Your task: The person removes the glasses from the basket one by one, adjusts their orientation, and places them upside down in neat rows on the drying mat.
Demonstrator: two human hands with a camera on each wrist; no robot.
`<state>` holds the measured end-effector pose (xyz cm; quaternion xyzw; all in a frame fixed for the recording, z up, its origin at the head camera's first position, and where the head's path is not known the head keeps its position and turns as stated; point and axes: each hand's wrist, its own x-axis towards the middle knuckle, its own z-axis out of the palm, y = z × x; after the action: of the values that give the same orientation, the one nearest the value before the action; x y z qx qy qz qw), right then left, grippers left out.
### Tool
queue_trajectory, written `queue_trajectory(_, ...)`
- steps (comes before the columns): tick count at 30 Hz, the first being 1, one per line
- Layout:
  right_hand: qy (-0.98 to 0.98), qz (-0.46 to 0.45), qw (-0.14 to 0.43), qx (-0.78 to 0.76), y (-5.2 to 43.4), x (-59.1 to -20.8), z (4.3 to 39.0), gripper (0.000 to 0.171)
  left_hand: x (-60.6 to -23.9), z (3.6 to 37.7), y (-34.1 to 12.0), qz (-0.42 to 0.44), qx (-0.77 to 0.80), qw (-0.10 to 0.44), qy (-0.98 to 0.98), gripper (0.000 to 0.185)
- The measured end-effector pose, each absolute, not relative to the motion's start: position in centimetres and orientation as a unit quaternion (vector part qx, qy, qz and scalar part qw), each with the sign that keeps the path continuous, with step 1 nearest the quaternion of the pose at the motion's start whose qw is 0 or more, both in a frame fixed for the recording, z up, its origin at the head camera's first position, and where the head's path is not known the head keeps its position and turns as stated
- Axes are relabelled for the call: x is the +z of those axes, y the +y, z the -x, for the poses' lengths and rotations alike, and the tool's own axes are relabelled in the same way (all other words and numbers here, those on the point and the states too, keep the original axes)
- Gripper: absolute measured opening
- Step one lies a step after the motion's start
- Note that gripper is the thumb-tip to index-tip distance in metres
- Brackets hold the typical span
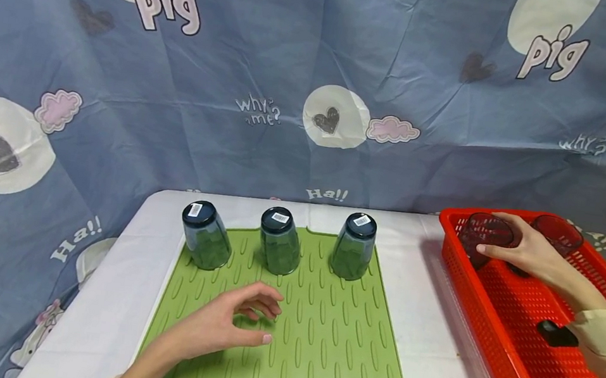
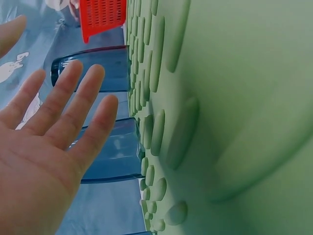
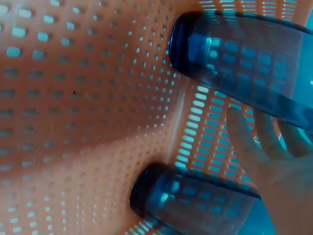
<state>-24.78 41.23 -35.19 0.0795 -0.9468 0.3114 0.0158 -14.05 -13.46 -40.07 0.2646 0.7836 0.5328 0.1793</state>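
My left hand (image 1: 234, 320) hovers over a green ridged drying mat (image 1: 315, 357), fingers loosely bent and holding nothing. In the left wrist view its palm (image 2: 44, 161) faces the camera with the fingers spread. Three bluish drinking glasses stand upside down along the mat's far side: a left one (image 1: 207, 240), a middle one (image 1: 280, 247) and a right one (image 1: 354, 250). Inside a red basket (image 1: 490, 341), my right hand (image 1: 525, 247) grips an upright glass (image 1: 475, 237), thumb on the near side and fingers behind. Another upright glass (image 3: 190, 200) stands beside that hand.
A white-covered table (image 1: 419, 357) carries the mat, with the basket at its right. Behind hangs a blue printed cloth (image 1: 227, 64). The basket's perforated wall (image 3: 73, 98) rises around both glasses.
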Motion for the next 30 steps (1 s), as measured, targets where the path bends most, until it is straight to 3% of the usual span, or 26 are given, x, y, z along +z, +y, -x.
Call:
queue_trajectory(14,-0.932,-0.059,-0.001,0.358,41.10,-35.55,24.97,0.077,-40.13,14.10,-13.50,-0.266,0.540,0.172,0.780,0.049)
queue_trajectory(30,-0.940,-0.040,0.027,0.339,40.59,-35.37,24.70,0.078,-40.19,14.09,-13.51,-0.269,0.541,0.170,0.779,0.049)
